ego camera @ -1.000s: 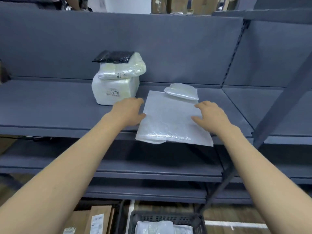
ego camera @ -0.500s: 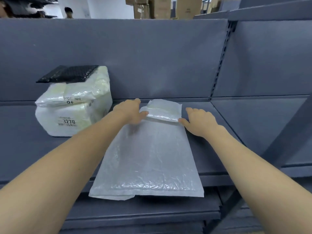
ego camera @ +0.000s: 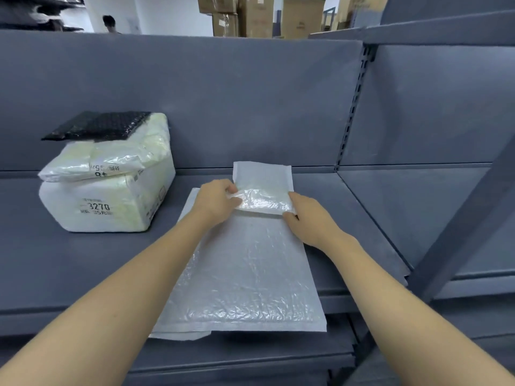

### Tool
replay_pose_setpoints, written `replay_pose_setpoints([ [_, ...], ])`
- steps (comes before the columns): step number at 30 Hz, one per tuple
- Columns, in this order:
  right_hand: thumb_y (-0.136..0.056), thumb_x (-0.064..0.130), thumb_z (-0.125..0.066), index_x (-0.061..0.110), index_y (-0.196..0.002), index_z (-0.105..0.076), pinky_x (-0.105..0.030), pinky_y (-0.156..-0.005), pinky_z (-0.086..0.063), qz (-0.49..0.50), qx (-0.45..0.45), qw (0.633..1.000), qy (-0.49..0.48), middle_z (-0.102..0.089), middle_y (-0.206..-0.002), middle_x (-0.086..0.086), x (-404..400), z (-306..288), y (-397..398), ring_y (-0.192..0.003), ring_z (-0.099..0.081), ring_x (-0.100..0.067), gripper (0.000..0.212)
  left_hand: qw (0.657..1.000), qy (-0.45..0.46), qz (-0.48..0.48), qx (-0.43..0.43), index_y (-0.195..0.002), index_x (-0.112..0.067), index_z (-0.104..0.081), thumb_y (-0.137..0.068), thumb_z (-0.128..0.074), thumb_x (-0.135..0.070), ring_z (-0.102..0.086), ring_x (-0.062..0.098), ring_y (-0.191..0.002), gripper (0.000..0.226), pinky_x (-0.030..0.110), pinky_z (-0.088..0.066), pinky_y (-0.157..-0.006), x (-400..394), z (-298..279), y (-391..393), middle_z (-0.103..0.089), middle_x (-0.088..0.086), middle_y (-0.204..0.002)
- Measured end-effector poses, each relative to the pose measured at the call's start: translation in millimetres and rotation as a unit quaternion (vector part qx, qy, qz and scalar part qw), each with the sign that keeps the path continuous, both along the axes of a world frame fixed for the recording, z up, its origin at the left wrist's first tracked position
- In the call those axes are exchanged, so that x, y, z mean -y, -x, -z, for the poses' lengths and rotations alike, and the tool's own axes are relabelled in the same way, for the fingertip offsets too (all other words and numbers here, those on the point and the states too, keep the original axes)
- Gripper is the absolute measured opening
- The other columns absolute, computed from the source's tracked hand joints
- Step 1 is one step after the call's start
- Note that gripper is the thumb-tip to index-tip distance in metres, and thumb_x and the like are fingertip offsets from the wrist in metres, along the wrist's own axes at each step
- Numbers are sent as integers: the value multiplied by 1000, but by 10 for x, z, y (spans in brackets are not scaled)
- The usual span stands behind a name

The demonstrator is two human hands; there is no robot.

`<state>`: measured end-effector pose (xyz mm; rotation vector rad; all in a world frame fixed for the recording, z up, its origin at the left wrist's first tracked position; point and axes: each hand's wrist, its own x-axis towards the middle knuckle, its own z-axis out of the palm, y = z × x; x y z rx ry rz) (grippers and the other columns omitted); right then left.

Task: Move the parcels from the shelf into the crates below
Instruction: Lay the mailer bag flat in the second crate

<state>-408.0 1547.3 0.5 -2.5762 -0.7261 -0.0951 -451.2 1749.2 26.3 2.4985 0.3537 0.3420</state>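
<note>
Parcels first: I see a small white padded mailer lying at the far end of a large flat white bubble mailer, both on the grey metal shelf. My left hand pinches the small mailer's left edge, thumb on top and fingers curled under it. My right hand grips its right edge the same way, thumb against the near corner. The small mailer looks tilted, its near edge raised off the big one, though I cannot tell whether its far edge touches the shelf. The large mailer runs from under my hands toward 6 o'clock, and its near end overhangs the shelf's front lip.

At 9 o'clock from the hands, well apart, stands a bulky white plastic-wrapped bundle printed 3270, with a clear-wrapped pale packet on it and a black bubble-wrap pouch on top of that. At 12 o'clock, beyond the grey back panel, brown cardboard boxes are stacked, and another person's head shows at 11 o'clock.
</note>
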Motion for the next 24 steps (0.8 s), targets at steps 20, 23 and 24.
replay_pose_setpoints([
  [20,-81,25,-73,53,-133,-2,3,-85,-34,60,-97,944,-309,-23,-143,23,141,192,3133,-129,-34,2,92,986,24,15,164,-104,-27,-72,-86,-62,-1,-49,10,-81,34,10,-37,-69,44,296,3408,-48,-13,-86],
  [23,-81,28,-73,59,-133,0,8,-92,-21,30,-108,954,-280,-18,-150,27,151,221,3366,-134,-24,9,95,985,-57,37,157,-104,-22,-72,-77,-64,10,-42,10,-82,42,15,-35,-71,-53,357,3608,-48,-11,-89],
  [24,-82,28,-72,58,-136,-2,8,-93,-18,21,-103,960,-260,-18,-149,30,157,239,3443,-134,-22,13,94,983,-76,52,157,-102,-21,-73,-74,-66,12,-41,10,-83,44,19,-37,-72,-69,376,3659,-50,-10,-92],
])
